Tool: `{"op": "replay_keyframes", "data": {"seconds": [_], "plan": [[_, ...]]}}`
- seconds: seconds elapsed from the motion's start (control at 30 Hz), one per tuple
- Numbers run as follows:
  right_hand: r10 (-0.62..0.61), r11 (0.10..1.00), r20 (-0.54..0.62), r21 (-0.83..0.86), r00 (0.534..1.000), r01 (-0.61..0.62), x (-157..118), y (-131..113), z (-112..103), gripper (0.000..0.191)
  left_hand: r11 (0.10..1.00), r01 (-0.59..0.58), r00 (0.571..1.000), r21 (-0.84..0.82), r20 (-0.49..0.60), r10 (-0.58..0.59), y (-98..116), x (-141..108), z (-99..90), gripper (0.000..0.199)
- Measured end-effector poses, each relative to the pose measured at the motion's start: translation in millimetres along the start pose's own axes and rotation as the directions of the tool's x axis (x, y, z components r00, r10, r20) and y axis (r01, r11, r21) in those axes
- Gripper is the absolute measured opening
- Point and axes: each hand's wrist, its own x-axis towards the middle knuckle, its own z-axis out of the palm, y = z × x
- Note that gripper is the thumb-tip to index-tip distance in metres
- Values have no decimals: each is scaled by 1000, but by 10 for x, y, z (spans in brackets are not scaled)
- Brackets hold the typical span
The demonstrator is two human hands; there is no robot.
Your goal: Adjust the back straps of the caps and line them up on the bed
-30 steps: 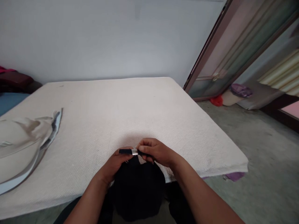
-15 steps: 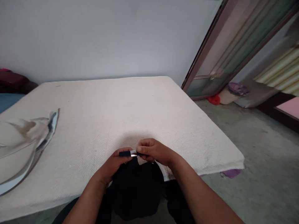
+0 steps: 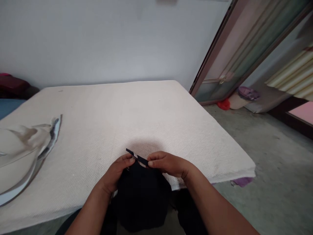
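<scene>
A black cloth item, perhaps a cap, hangs at the table's near edge below both hands. A narrow black strap with a small silvery buckle slants across its top, its free end pointing up and left. My left hand is closed, thumb and fingers pinching the strap and cloth near the buckle. The strap's right part is pinched between the thumb and fingers of my right hand. A small opening shows under the strap.
A table with a white textured cover stands against a pale wall. On its left lies a beige hat-like item. Dark red and blue things sit beyond the left edge. A bin with a purple liner and a red object stand on the floor.
The strap has tilted from nearly level, its left end now higher. More of it shows between my hands, and my right hand has shifted slightly right and down.
</scene>
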Motion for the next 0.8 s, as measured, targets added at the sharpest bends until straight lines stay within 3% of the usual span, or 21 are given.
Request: {"op": "replay_keyframes", "data": {"seconds": [0.27,0.4,0.53,0.8], "plan": [[-201,980,-80,-4,976,201,44,-59,114,20,998,62,994,7,91,-62,-29,-20,29,15],[-188,979,-145,52,971,197,83,-39,147,22,996,34,992,-88,121,-23,-44,-43,42,14],[-185,975,-132,98,974,198,88,-49,140,21,1000,23,997,5,78,-23,-40,-51,66,12],[-160,986,-72,43,984,164,51,-100,156,20,1000,26,1000,15,15,-26,-52,-65,4,13]]}}
